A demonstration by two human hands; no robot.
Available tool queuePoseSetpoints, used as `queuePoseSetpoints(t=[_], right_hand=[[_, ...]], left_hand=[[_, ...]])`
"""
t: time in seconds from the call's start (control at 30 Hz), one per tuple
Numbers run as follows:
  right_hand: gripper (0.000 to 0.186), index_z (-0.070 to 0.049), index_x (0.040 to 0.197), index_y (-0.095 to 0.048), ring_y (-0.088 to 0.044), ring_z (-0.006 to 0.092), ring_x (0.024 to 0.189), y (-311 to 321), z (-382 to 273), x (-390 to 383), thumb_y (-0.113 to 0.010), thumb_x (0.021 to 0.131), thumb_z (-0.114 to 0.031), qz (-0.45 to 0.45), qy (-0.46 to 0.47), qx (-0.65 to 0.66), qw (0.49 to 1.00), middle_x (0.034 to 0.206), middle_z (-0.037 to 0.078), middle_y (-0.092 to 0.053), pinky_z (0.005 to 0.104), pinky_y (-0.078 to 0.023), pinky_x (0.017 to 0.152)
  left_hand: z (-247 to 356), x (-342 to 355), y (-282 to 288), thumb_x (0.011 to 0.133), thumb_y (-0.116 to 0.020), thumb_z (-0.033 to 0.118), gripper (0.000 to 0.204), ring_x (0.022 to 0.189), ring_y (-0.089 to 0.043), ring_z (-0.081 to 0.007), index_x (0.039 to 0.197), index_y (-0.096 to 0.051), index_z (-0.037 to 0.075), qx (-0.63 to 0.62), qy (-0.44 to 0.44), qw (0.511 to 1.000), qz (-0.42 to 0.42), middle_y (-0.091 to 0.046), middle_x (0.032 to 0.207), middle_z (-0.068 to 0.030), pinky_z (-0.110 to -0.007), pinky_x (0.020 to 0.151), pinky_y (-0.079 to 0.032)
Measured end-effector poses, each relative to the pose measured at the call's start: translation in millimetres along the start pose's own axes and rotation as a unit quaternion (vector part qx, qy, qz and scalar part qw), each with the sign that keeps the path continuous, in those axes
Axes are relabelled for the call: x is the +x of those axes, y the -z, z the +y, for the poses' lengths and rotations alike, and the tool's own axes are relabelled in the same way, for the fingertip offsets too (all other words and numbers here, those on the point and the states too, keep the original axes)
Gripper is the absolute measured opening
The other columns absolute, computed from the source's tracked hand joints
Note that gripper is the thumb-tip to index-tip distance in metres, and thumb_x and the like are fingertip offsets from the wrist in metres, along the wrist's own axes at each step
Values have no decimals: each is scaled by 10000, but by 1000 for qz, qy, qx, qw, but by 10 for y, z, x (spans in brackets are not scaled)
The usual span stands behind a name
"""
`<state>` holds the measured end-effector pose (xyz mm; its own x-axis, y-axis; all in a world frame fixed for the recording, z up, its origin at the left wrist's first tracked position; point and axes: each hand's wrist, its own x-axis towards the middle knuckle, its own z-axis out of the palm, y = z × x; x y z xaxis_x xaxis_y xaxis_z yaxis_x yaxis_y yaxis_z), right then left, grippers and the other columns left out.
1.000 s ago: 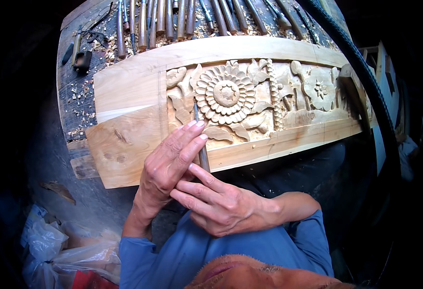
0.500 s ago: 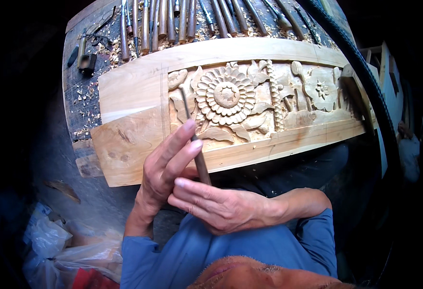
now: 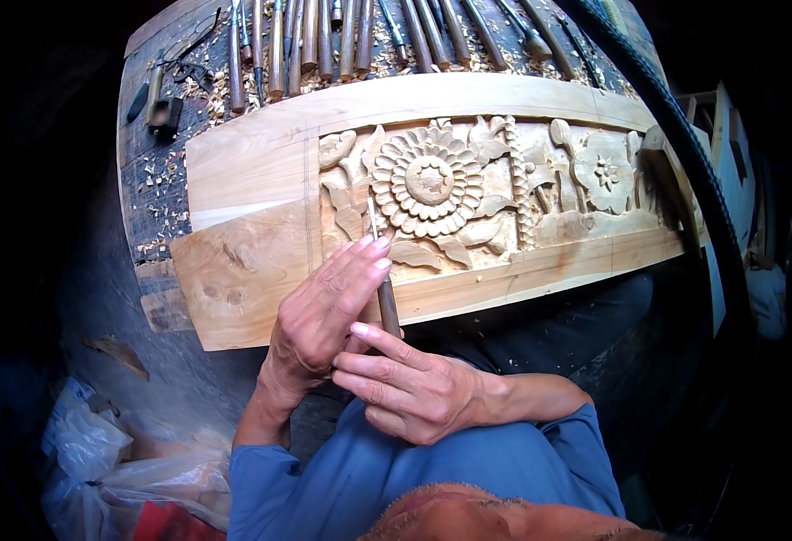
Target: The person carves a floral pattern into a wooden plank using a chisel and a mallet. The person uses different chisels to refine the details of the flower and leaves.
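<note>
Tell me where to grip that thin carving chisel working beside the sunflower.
Probably by the dark wooden handle of the carving chisel, coming from the near edge of the carved wood panel. The shaft runs away from the person, tip down in the relief, so the left hand guides forward and the right hand backs the handle.

I grip a slim carving chisel with a dark wooden handle point(image 3: 385, 293) in both hands: my left hand point(image 3: 324, 311) pinches the shaft, my right hand point(image 3: 409, 388) wraps the handle's end. Its steel tip touches the pale carved wooden panel point(image 3: 260, 180) at seven o'clock from the round sunflower relief point(image 3: 428, 180). At twelve o'clock, a row of wooden-handled chisels point(image 3: 351, 41) lies on the chip-strewn worktop point(image 3: 157, 194).
</note>
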<state>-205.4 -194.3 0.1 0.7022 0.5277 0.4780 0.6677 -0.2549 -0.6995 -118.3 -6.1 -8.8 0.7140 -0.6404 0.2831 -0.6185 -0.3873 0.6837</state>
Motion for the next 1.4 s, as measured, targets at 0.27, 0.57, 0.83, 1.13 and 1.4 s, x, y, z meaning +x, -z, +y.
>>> queuePoseSetpoints(t=[0.27, 0.57, 0.83, 1.13, 1.4], right_hand=[[144, 91, 865, -717, -721, 403, 1152, -13, 19, 9, -722, 843, -51, 2, -6, 5, 1000, 1161, 258, -725, 637, -536, 1115], [184, 76, 864, -691, -693, 400, 1193, 44, 135, -5, -734, 809, -94, -41, 26, 9, 999, 1173, 249, -714, 637, -501, 1157], [219, 30, 811, -646, -641, 399, 1261, 540, 149, 221, -716, 777, -174, -144, 1, 115, 983, 1152, 226, -681, 631, -421, 1233], [187, 10, 846, -680, -666, 370, 1250, 675, 181, 323, -696, 827, -175, -196, 34, 93, 976, 1149, 201, -713, 610, -454, 1205], [164, -4, 886, -718, -699, 341, 1228, 443, 103, 146, -680, 883, -163, -136, 124, -53, 981, 1151, 181, -750, 591, -500, 1165]], left_hand=[[3, 35, 43, 1055, -605, 198, 445, 1299, -686, -407, 1422, -597, -53, -9, -6, 1000, -14, -687, 1394, -256, -508, 1126, -553], [-44, 23, 29, 1045, -643, 240, 535, 1303, -681, -409, 1492, -539, -36, -7, -2, 1000, -22, -674, 1416, -258, -497, 1129, -549], [-7, 104, 50, 969, -747, 233, 610, 1350, -642, -433, 1477, -550, -42, -125, 33, 992, -16, -625, 1479, -267, -477, 1122, -544], [60, 189, -49, 902, -791, 141, 585, 1370, -625, -433, 1429, -602, -28, -253, 138, 958, -5, -611, 1491, -270, -477, 1137, -536], [50, 102, -96, 909, -769, 75, 463, 1307, -669, -438, 1352, -662, -6, -60, -4, 997, 46, -684, 1391, -244, -492, 1068, -596]])
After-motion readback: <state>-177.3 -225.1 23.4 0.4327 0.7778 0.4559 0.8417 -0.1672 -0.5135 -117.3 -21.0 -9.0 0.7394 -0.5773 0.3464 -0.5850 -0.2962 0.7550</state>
